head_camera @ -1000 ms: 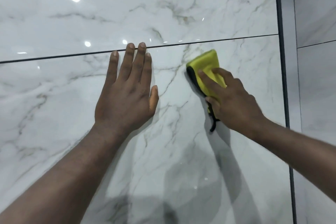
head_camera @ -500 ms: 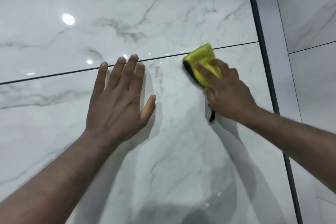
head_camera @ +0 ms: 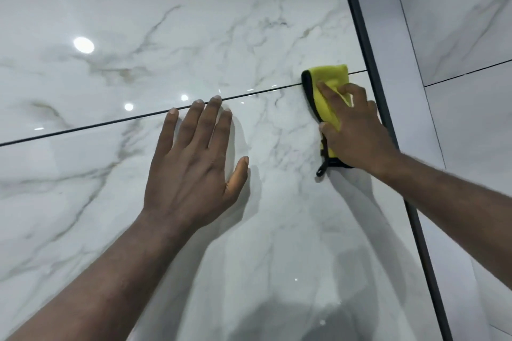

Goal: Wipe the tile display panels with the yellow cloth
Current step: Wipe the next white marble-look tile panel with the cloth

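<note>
left grip (head_camera: pixel 191 163): flat, fingers straight | right grip (head_camera: pixel 357 133): bent, thumb pinching

Looking out from the head, facing straight at the tile panel (head_camera: pixel 83 202), sitting close behind the left hand (head_camera: pixel 191 166) and right hand (head_camera: pixel 357 135).

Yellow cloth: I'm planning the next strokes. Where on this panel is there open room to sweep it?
Open: the upper tile above the seam, left of the yellow cloth, and the lower tile between left hand and right hand. Crowded: beside the dark frame strip, where the right hand holds the cloth.
</note>
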`<state>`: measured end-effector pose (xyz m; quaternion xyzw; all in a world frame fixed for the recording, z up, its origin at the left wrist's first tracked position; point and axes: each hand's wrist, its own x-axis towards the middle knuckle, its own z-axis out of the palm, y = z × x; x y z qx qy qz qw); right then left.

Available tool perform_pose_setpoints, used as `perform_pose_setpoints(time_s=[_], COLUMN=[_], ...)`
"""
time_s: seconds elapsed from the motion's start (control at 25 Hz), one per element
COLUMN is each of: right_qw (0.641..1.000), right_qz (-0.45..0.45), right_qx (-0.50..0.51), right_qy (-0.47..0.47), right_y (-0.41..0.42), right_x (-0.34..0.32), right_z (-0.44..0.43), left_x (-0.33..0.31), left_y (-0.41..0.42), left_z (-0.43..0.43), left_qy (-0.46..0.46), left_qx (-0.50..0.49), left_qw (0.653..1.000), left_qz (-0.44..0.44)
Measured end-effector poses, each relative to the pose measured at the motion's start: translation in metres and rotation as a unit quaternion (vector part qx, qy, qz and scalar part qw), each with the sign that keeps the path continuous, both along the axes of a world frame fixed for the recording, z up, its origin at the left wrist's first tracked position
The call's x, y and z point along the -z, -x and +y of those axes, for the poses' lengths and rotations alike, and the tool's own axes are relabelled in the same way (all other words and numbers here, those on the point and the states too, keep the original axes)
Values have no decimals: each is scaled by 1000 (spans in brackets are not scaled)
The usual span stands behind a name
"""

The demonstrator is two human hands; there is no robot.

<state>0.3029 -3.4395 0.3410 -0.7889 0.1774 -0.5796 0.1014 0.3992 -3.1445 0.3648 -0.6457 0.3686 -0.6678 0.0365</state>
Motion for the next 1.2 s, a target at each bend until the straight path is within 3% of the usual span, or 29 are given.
perform_pose_setpoints(time_s=[0.2, 0.24, 0.36, 0.44, 0.56, 0.72, 0.88, 1.2], right_qw=[989, 991, 999, 998, 995, 998, 995, 997], right_qz=[23, 14, -30, -54, -59, -62, -89, -62], right_qx=[-16, 2, 20, 19, -4, 11, -19, 40], right_qy=[148, 131, -37, -19, 85, -7, 31, -25], right_y=[6, 8, 3, -9, -13, -9, -12, -9], right_x=[69, 65, 18, 2, 38, 21, 19, 34], right_z=[-2, -18, -69, -71, -64, -104, -103, -100], left_x=[-4, -2, 9, 13, 17, 20, 21, 22], left_y=[6, 5, -2, -6, -9, -10, -12, -11], left_z=[-52, -58, -71, -77, -78, -79, -79, -80], left_qy=[-36, -40, -47, -50, -45, -43, -40, -40], left_qx=[17, 20, 1, -25, -36, -37, -35, -34], left_qw=[999, 999, 998, 998, 998, 998, 999, 999], left_qz=[-2, 6, 30, 21, 12, 5, -2, -6])
